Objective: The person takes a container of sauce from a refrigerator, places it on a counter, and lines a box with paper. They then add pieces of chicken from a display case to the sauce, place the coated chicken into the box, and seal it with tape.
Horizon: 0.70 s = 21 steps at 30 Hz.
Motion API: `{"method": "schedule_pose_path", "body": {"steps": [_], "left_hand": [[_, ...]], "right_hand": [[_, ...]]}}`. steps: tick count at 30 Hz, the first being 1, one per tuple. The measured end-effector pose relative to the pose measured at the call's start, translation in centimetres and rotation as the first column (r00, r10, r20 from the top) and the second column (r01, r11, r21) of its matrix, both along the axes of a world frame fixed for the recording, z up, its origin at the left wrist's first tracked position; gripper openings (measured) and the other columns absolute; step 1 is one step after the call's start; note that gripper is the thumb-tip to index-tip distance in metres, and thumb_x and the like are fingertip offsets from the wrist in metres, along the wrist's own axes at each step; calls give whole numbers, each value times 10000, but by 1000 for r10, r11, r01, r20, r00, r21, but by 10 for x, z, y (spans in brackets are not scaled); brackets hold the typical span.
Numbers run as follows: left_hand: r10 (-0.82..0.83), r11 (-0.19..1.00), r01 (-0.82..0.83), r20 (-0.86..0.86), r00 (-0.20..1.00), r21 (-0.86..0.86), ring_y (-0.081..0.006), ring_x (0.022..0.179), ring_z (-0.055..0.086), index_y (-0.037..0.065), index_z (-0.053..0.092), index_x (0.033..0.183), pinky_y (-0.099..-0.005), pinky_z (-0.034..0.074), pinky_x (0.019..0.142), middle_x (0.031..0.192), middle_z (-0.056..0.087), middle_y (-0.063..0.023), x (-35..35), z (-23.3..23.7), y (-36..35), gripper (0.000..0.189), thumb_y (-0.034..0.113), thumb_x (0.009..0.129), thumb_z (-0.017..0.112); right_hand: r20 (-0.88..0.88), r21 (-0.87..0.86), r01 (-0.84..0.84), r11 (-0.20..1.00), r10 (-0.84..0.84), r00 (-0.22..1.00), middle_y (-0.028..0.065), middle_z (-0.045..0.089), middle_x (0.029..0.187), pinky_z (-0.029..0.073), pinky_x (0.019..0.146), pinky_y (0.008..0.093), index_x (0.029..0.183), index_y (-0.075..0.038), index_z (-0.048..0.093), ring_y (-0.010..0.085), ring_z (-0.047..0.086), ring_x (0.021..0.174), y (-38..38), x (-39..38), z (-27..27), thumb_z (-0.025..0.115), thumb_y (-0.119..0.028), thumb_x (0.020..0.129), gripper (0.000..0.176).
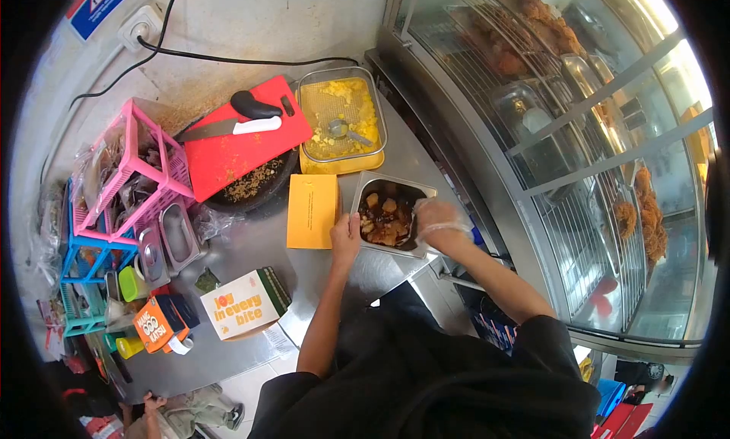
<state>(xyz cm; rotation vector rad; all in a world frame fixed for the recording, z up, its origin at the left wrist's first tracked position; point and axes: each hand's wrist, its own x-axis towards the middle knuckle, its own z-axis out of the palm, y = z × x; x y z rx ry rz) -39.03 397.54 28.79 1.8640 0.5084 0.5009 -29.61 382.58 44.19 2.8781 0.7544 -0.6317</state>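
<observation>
A rectangular metal container is set on a steel counter, directly between two hands and close in front of the person's dark-clothed body. Chunks of food in dark brown sauce are held inside it. The container's left edge is touched by the bare left hand, whose fingers are curled; whether the edge is gripped cannot be told. The right hand, covered by a clear plastic glove, is placed at the container's right edge; it is blurred, and whether anything is held in it cannot be told. Just beside the left hand, a yellow box is stood. Beyond the container, bits of yellow food are scattered in a mesh-bottomed tray. To the left of that tray, a white-handled knife is laid on a tilted red cutting board, by which a dark round pan of crumbs is partly covered. Nearer the body, left of the hands, a white printed box is seen. Farther left, a pink basket is stacked on blue ones. On the right, fried food is displayed behind glass.
</observation>
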Motion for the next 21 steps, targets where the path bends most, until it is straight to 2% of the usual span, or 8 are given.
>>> {"method": "schedule_pose_path", "body": {"steps": [1,5,8,10,12,15,18,21], "left_hand": [[-7,1000,7,3,1000,6,-108,399,375,12,388,641,-297,301,385,474,350,-43,1,0,-1,356,237,905,466],[5,997,-6,16,1000,82,-128,429,374,2,381,628,-320,311,410,482,352,-88,3,13,0,373,243,896,479],[1,999,-3,-78,997,-35,-157,456,375,-10,382,629,-342,312,439,498,356,-126,4,12,1,380,246,891,485],[-6,1000,5,-72,997,-8,-169,461,374,-13,383,631,-348,310,447,503,359,-131,2,21,-1,379,245,889,487],[-18,1000,19,-53,998,20,-181,467,374,-15,384,633,-355,308,455,508,362,-137,3,24,-2,378,243,888,489],[-26,999,27,-15,1000,39,-189,456,364,-13,391,632,-352,301,448,505,371,-137,4,19,0,378,247,887,490],[-26,997,29,-45,999,67,-195,455,371,-16,402,638,-351,306,448,506,380,-144,5,14,-1,375,250,888,486],[-23,1000,22,-49,999,-21,-223,453,382,-21,414,650,-363,317,455,512,388,-160,6,13,-1,369,253,888,480]], "right_hand": [[28,90,-155,984,153,988,175,623,886,503,699,384,878,-39,625,310,620,817,-5,-3,-13,574,-101,715,182],[2,162,-331,930,335,942,158,629,851,501,674,390,856,-45,628,307,618,826,-10,-17,-39,509,-118,757,171],[-88,-26,-306,952,303,949,158,633,844,501,678,387,843,-44,632,301,617,830,-11,-29,32,493,-124,768,177],[-49,-61,-324,944,321,946,125,621,810,492,671,406,827,-84,614,307,607,791,-15,-36,5,487,-97,742,153],[77,166,-318,933,310,948,141,618,804,494,652,408,809,-75,616,304,609,784,-11,-34,-25,491,-92,728,150],[131,196,-226,954,203,970,157,618,812,495,648,412,820,-64,618,307,612,777,-1,-21,-45,507,-93,721,152],[131,139,-100,985,82,988,186,625,801,497,677,395,771,-24,640,295,620,774,-2,-15,10,501,-118,740,171],[13,53,-153,987,152,988,194,620,778,492,679,402,747,-8,639,328,614,767,-14,-11,-16,514,-122,726,171]]}}
